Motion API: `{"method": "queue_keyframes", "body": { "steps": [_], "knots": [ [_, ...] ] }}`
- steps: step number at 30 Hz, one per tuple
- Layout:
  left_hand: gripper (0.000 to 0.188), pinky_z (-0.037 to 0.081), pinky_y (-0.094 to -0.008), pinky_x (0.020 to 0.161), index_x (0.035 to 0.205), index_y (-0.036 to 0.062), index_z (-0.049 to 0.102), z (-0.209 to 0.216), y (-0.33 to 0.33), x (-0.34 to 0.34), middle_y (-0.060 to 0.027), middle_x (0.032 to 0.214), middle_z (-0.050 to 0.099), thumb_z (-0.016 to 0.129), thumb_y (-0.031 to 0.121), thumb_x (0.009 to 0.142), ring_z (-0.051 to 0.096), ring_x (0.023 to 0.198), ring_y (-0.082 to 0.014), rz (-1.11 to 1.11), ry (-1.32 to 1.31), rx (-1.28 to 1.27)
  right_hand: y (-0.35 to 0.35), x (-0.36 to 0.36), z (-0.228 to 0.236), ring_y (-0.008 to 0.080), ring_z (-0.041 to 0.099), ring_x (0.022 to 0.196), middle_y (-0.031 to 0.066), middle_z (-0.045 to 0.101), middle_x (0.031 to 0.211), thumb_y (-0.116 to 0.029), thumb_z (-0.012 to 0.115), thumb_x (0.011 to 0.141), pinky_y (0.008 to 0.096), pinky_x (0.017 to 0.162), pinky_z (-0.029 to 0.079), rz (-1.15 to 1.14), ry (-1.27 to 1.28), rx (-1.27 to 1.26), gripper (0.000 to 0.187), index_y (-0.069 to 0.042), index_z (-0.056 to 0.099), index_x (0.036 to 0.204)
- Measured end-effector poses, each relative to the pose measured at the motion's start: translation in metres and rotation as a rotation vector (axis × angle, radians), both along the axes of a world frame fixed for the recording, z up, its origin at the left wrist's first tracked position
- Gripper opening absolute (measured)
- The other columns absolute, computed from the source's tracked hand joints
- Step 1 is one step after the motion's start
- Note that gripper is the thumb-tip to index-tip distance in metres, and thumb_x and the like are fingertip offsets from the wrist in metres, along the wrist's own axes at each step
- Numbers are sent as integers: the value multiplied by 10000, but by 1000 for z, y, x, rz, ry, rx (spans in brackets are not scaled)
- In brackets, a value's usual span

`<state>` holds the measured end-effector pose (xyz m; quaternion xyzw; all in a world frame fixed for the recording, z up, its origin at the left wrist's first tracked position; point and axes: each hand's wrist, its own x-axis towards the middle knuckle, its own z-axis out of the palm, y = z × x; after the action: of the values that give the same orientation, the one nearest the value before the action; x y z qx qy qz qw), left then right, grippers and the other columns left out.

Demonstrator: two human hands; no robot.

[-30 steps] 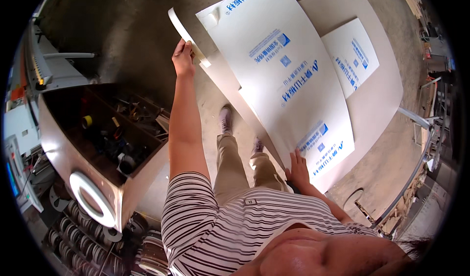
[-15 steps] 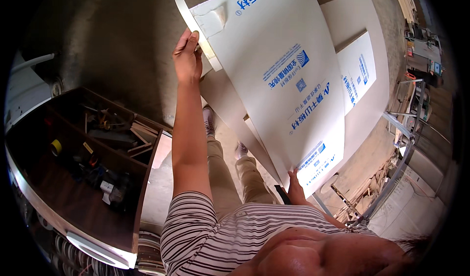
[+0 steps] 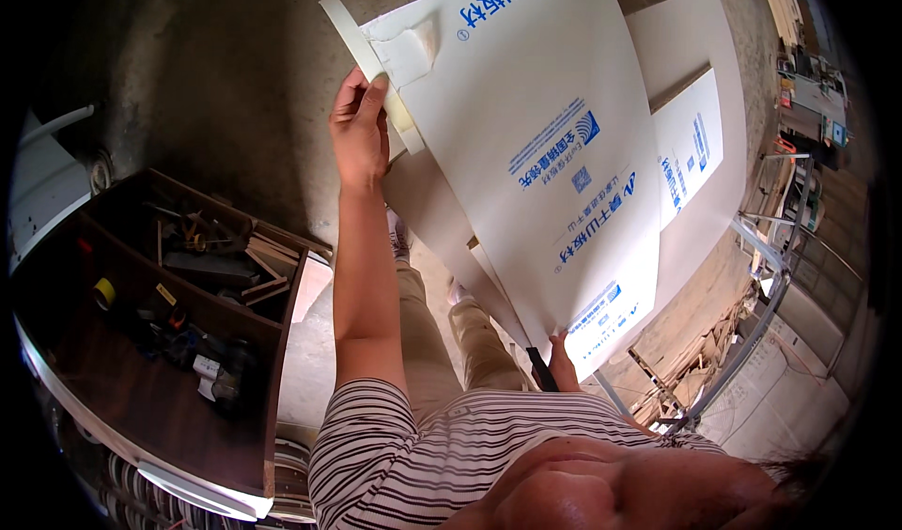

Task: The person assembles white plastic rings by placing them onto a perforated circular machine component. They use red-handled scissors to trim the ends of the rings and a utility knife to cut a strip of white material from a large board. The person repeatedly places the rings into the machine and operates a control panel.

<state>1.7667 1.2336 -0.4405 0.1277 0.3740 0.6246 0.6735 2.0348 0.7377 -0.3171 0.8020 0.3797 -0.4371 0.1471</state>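
A large white board [image 3: 526, 173] with blue print slants across the view in front of me. Along its upper left edge runs a pale narrow strip [image 3: 346, 30] that sticks out past the corner. My left hand [image 3: 360, 135] pinches this strip between thumb and fingers, against the board's edge. At the near end of the board, my right hand [image 3: 564, 366] grips the edge, thumb up at the printed face and most fingers hidden. A black handle-like piece [image 3: 540, 368] juts out beside that hand; I cannot tell whether the hand also holds it.
Beneath lie a wider pale board [image 3: 709, 23] and a smaller printed panel [image 3: 695, 140]. On my left stands a dark brown tool box [image 3: 197, 436] with a yellow tape roll [image 3: 104, 293] and wood scraps. A metal frame [image 3: 785, 248] and scrap wood [image 3: 700, 370] are on the right.
My left hand has shifted slightly down with the strip, whose far end now tilts further left from the board's corner. More of the black piece shows beside my right hand.
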Motion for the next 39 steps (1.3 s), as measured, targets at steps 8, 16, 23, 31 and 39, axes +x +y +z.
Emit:
{"method": "queue_keyframes", "body": {
  "steps": [8, 16, 23, 31, 39],
  "knots": [
    [359, 507, -310, 974, 1314, -11, 583, -1, 0, 0, -82, 1207, 664, 603, 20, 957, 621, 1106, -173, -4, -149, -58, 241, -14, 16, 369, 683, 926, 197, 697, 1032, -126, 600, 927, 410, 813, 550, 238, 107, 598, 254, -35, 652, 1158],
    [376, 501, -305, 963, 1335, -7, 571, -6, 2, 2, -84, 1241, 651, 593, 26, 961, 617, 1114, -174, -40, -192, -55, 491, -109, -58, 500, 336, 1338, 284, 326, 1487, -216, 619, 929, 545, 1091, 294, 751, -39, 1116, 482, -279, 520, 1397],
    [389, 465, -322, 999, 1355, -8, 548, -8, 0, -3, -78, 1259, 634, 583, 45, 971, 585, 1145, -174, -51, -173, -43, 506, -131, -56, 589, 250, 1339, 297, 318, 1478, -298, 636, 922, 647, 1075, 248, 827, -79, 1111, 454, -302, 549, 1367],
    [352, 449, -338, 1021, 1327, -1, 576, -10, -3, -12, -72, 1262, 636, 574, 37, 976, 577, 1169, -176, -12, -146, -8, 476, -84, -25, 436, 237, 1443, 198, 308, 1547, -246, 584, 973, 570, 1169, 190, 875, 210, 955, 437, -247, 520, 1405],
    [315, 474, -206, 661, 1245, 86, 666, 34, -34, -31, 56, 953, 680, 670, 66, 931, 601, 821, -32, -65, -15, -126, 303, -36, -3, 356, 492, 1277, 163, 507, 1408, -117, 629, 929, 423, 1037, 433, 446, 327, 830, 394, -81, 555, 1314]
  ]
}}
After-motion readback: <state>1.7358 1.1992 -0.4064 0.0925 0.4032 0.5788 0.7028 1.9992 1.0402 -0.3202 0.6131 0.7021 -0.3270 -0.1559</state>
